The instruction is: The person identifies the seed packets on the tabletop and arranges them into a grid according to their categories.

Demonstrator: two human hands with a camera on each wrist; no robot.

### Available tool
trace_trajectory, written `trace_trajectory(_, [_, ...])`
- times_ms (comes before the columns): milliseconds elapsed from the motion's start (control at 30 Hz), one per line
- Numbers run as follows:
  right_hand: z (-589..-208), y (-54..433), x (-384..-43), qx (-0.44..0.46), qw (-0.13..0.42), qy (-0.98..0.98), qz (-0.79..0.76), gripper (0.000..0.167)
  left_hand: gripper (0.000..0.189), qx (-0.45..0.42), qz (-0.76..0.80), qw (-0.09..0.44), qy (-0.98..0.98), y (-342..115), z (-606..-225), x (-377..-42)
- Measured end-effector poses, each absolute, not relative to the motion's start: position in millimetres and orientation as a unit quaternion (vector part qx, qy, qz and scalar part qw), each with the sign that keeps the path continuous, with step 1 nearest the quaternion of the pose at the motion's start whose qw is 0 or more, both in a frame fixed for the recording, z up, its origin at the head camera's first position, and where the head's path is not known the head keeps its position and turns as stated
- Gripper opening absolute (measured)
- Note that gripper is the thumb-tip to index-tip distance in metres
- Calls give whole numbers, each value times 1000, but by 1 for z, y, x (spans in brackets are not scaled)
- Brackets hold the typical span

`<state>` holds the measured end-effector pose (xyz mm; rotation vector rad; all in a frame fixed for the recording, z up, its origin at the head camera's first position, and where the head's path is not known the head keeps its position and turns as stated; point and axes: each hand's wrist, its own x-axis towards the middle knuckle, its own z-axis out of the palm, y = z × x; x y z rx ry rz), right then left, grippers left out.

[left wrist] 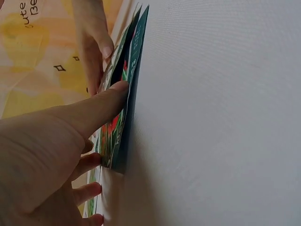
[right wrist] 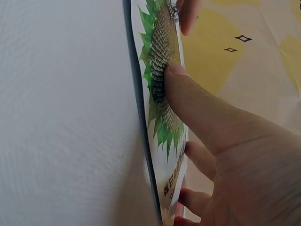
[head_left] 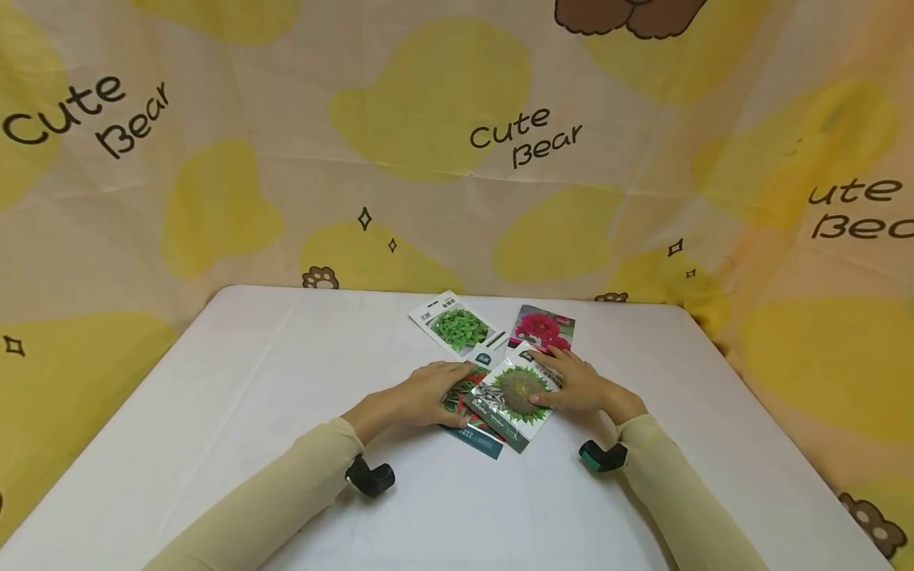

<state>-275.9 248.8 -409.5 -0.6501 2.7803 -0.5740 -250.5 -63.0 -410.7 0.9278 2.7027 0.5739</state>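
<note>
Two seed packets overlap at the middle of the white table. The sunflower seed packet [head_left: 520,392], white with a big seed head and green leaves, lies partly over the red-and-green seed packet [head_left: 484,441]. My left hand [head_left: 427,394] holds the red-and-green packet by its left side. In the left wrist view its thumb [left wrist: 106,101] lies across the printed face, and the packet's near edge tilts up over a shadow. My right hand [head_left: 581,386] grips the sunflower packet at its right side, its thumb [right wrist: 193,101] on the printed seed head and the other fingers at the far edge.
Behind the hands, a white packet with green leaves [head_left: 457,325] lies at the back left, and a pink-flower packet [head_left: 543,327] at the back right. A patterned cloth [head_left: 428,230] hangs behind the white table [head_left: 286,357]. Each wrist wears a small black camera.
</note>
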Motion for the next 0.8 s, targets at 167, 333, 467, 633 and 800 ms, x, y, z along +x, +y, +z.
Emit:
trace_trajectory(167, [-410,249,-277,-214,121,949,-197,92,85,323,173,114,924,-64,-412,-251])
trace_trajectory(333, [-409,249,-276,-218,116,948,-200,90,84,317,167,112,927,-66,-414,-250])
trace_trajectory(467, [-409,248,-276,-221,113,949,-196,89,84,313,164,105,930,-69,-418,-250])
trace_trajectory(633, [-410,249,-277,-220,115,949,-193,89,84,308,157,96,934,-71,-420,-248])
trace_trajectory(800, [-411,249,-277,-217,115,950,-194,90,83,299,156,86,937,-76,-419,-243])
